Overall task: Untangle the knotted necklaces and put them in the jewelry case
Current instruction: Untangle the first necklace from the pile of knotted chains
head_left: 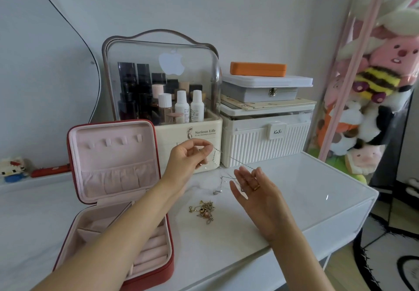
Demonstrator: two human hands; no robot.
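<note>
We are mid-untangle. Our left hand (189, 154) pinches one end of the silver chain (229, 158), raised in front of the cosmetics box (163, 100). The chain runs taut and slightly downward to our right hand (251, 188), whose fingers are spread and relaxed, with the chain draped over the fingertips rather than clamped. A loop and a small pendant (217, 191) hang below, near the tabletop. Whether a knot remains in that loop we cannot tell.

A second clump, the gold tangle (204, 210), lies untouched on the table (294, 188), between the hands and the case (113, 177).

The case is open at left with its lid upright and its hooks and roll slots bare; nothing is stowed yet.

Next, we judge, the hanging loop must be teased free with light tension, then the chain carried left to the lid hooks.

The surface is white and glossy. Behind are a ribbed white bin (265, 141) with stacked boxes on top, and plush toys (374, 86) at right. The wall is pale.
</note>
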